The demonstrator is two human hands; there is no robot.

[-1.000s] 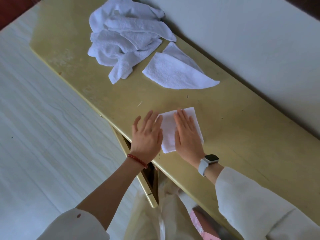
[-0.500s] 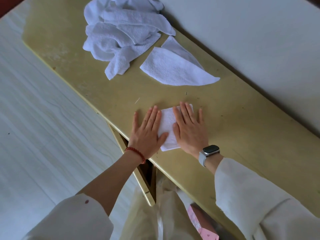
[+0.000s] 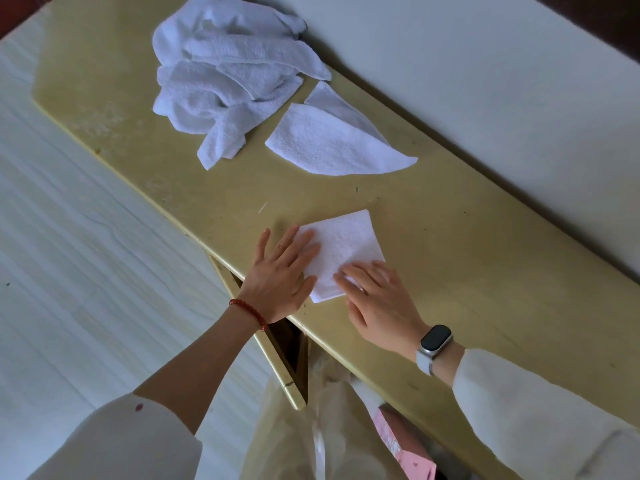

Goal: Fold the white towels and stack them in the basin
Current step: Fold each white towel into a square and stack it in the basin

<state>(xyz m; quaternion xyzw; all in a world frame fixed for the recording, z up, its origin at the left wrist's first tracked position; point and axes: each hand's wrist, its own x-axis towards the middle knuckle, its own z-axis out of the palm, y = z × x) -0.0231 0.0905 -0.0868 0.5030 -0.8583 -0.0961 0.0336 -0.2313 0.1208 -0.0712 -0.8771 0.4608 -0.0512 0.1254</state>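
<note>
The folded towel (image 3: 341, 247) lies on the surface (image 3: 485, 258), heap (image 3: 228, 74) at eleven o'clock. Left hand (image 3: 280, 275) flat, fingers spread; right hand (image 3: 377, 299) pressing its corner. Soft, light; lift by the edges.

A small folded white towel (image 3: 341, 244) lies near the front edge of the yellow bench (image 3: 467, 244). The left hand (image 3: 280, 275) rests flat, fingers straight, on the towel's left edge. The right hand (image 3: 379, 299) lies over its near right corner, fingers bent a little at the cloth. Farther back lies a half-folded towel (image 3: 332, 143), and beside it a crumpled heap of towels (image 3: 228, 77). A red bracelet (image 3: 249, 311) circles the left wrist, a watch (image 3: 434, 342) the right.
</note>
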